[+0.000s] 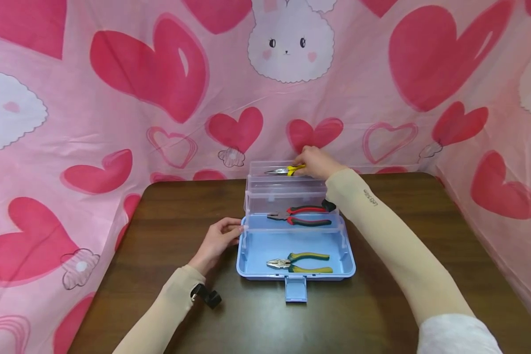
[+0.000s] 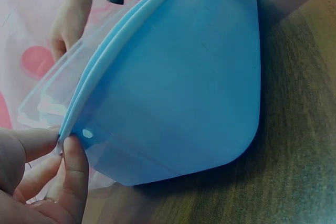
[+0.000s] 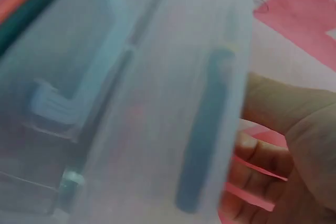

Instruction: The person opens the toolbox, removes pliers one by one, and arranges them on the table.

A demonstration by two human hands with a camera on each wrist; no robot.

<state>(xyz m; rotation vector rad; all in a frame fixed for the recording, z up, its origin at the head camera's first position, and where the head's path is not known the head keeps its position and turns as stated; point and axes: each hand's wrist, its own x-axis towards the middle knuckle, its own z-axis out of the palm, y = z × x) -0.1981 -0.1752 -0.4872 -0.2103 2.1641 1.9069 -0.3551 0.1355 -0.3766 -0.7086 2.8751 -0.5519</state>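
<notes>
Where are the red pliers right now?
In the head view, the red pliers lie in the lower clear tray, between the yellow pliers farther back and the green pliers in front, right of the left hand.

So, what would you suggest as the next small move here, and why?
Probably ease the top tray forward and down with the right hand, fingers clear of the yellow pliers. That hand is already at the tray, the left hand pinches the side rim of the box, and the red pliers and green pliers lie on the levels below.
</notes>
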